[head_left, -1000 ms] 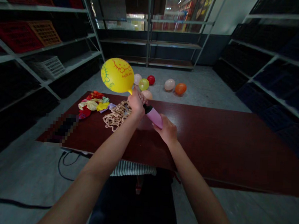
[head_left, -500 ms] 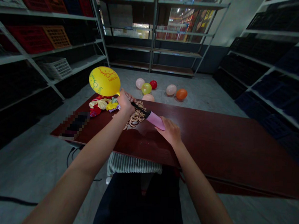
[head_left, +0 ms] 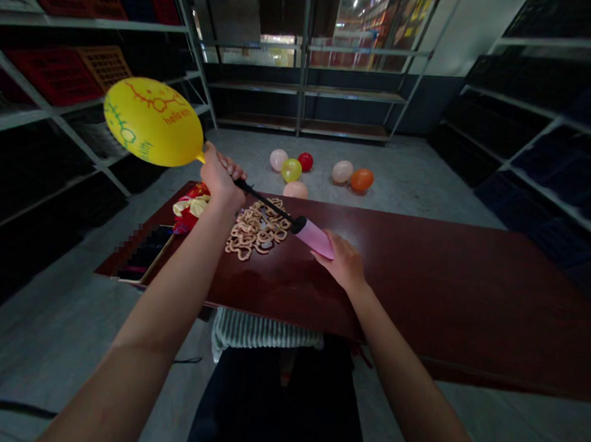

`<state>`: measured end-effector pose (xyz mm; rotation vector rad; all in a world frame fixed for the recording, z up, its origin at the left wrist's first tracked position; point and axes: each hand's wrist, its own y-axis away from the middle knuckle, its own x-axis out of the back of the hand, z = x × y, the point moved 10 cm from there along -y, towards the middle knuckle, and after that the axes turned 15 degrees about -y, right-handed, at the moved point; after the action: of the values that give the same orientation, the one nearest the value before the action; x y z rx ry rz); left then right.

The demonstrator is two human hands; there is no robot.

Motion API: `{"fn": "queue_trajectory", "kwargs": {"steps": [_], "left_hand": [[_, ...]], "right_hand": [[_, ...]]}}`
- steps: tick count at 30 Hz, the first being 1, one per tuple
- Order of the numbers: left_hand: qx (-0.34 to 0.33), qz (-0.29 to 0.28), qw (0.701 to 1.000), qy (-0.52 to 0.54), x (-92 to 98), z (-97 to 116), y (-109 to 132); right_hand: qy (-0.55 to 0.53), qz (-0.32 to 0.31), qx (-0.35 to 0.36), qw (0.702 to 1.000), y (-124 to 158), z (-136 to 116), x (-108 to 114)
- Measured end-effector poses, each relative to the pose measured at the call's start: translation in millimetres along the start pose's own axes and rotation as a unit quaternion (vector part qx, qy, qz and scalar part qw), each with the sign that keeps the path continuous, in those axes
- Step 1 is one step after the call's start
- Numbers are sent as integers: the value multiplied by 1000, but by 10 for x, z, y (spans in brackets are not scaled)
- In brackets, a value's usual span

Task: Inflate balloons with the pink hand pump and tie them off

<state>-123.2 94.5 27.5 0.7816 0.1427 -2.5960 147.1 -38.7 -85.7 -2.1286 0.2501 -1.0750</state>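
Note:
A yellow balloon (head_left: 156,122) with red and green printed drawings is inflated at the upper left. At its neck, my left hand (head_left: 221,173) is closed around the neck and the front end of a balloon pump (head_left: 315,238). The pump has a pink barrel and a black rod, which shows drawn out between my hands. Wrapped round the far end of the pink barrel is my right hand (head_left: 343,262). Just below the rod, a pile of beige rings (head_left: 255,230) lies on the table. My left fingers hide how the balloon sits on the nozzle.
Uninflated balloons (head_left: 192,208) lie on the dark red table (head_left: 422,282) behind my left forearm, near a dark, partly blurred-out box (head_left: 146,255). Several inflated balloons, among them an orange one (head_left: 362,180), rest on the floor beyond. Shelves with crates (head_left: 49,76) stand around.
The balloon has grown larger and moved up and left with my left hand. More of the pump's black rod shows between my hands. My right hand has shifted slightly right and down.

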Motion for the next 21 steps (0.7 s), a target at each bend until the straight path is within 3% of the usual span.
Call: {"fn": "queue_trajectory", "kwargs": {"steps": [6, 13, 17, 21], "left_hand": [[-40, -24, 999, -11, -361, -193, -3], [17, -72, 997, -38, -669, -956, 399], [52, -81, 995, -36, -665, -1250, 600], [77, -45, 996, -31, -521, -1264, 566]], "right_hand": [[-12, 6, -26, 1000, -14, 119, 28], [-21, 3, -67, 998, 5, 239, -17], [-15, -1, -84, 996, 8, 281, -28], [-7, -14, -76, 997, -25, 243, -63]]}}
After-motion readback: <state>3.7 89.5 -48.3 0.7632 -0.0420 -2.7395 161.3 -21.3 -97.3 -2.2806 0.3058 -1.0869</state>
